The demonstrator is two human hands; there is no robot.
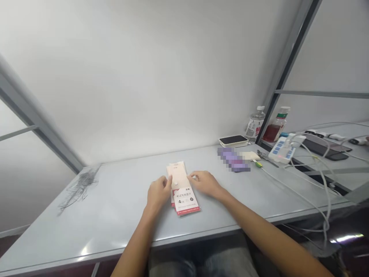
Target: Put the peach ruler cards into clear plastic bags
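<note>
A cream paper packet [178, 179] with a small round button closure lies on a red-edged white printed packet [184, 201] bearing Chinese text and a large "4". Both rest near the front of a pale grey table [115, 215]. My left hand [159, 192] grips the cream packet's left edge with thumb and fingers. My right hand [204, 183] comes in from the right, its fingertips pressed to the packet's right edge. Part of the stack is hidden under my fingers.
Towards the back right stand a water bottle [255, 125], a bottle of red liquid [275, 125], and a flat black-topped device [233, 141]. A pixelated object [233, 159], a power strip [282, 150], and several white cables lie to the right. Dark scribbles [77, 188] mark the table's left.
</note>
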